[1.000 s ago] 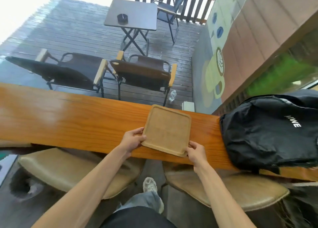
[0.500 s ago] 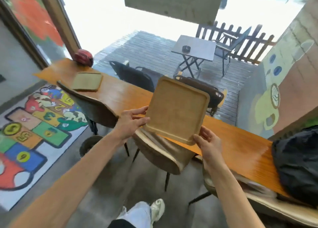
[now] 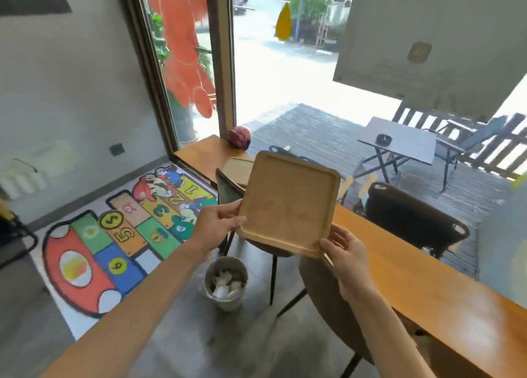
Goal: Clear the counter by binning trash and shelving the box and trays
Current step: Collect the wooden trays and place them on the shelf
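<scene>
Head view: a person holds a square wooden tray (image 3: 288,202) up in the air in both hands, tilted with its inner face towards the camera, over the near edge of the long wooden counter (image 3: 422,278).
Left hand (image 3: 219,221): clamped on the tray's left edge near the bottom corner, thumb on the inner face.
Right hand (image 3: 346,252): pinching the bottom right corner, thumb on the rim, fingers behind.
Second tray (image 3: 235,166): lies flat on the far end of the counter, partly hidden behind the held one.
Bin (image 3: 226,283): a metal pail on the floor just below, with crumpled trash inside.
Handling: it looks stiff and light, with a smooth finish that could slip. The raised rim gives the thumbs a lip, so opposite edges are the safest hold.
Stacking: it would likely nest on the second tray for one trip to the shelf.
</scene>
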